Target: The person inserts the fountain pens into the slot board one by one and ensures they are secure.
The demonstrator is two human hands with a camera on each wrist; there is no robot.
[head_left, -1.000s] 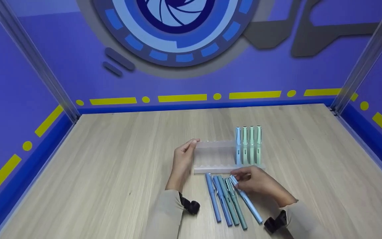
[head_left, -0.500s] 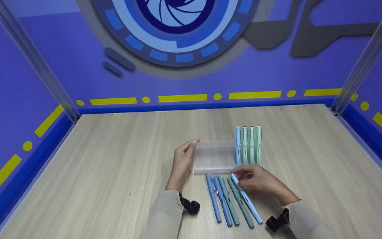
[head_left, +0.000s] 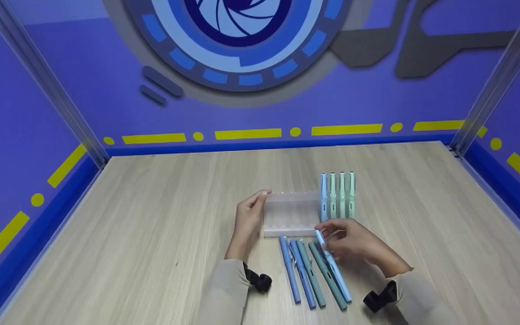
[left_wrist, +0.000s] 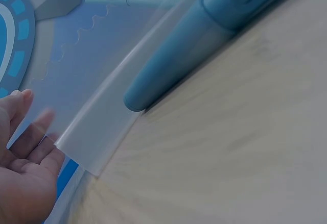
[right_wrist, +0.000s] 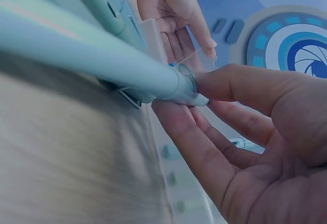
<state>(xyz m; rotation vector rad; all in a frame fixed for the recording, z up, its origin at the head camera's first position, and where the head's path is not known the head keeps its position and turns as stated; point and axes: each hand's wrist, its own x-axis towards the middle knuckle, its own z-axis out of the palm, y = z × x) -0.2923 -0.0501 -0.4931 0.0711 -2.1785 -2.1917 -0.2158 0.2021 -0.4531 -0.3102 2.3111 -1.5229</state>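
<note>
My left hand [head_left: 248, 221] grips the left end of a clear pen stand [head_left: 292, 232], its thumb at the top corner. My right hand [head_left: 355, 241] pinches a light blue pen [head_left: 340, 276] near its upper end, in front of the stand. In the right wrist view that pen [right_wrist: 102, 55] runs between thumb and fingers. The stand's right part holds an upright light blue pen [head_left: 323, 192] and 3 pale green pens [head_left: 342, 192]. Before it lie two darker blue pens [head_left: 290, 271], a teal pen [head_left: 313, 275] and a dark green pen [head_left: 331, 277].
The wooden tabletop [head_left: 160, 225] surrounds the stand. Blue printed panels [head_left: 260, 115] rise at the back and sides, with metal posts [head_left: 57, 85] in the corners. A large blue pen [left_wrist: 179, 55] lies close to the left wrist camera.
My right hand has lifted slightly toward the stand with the light blue pen, whose lower end swung left. The dark green pen's lower end shifted right. My left hand stays put.
</note>
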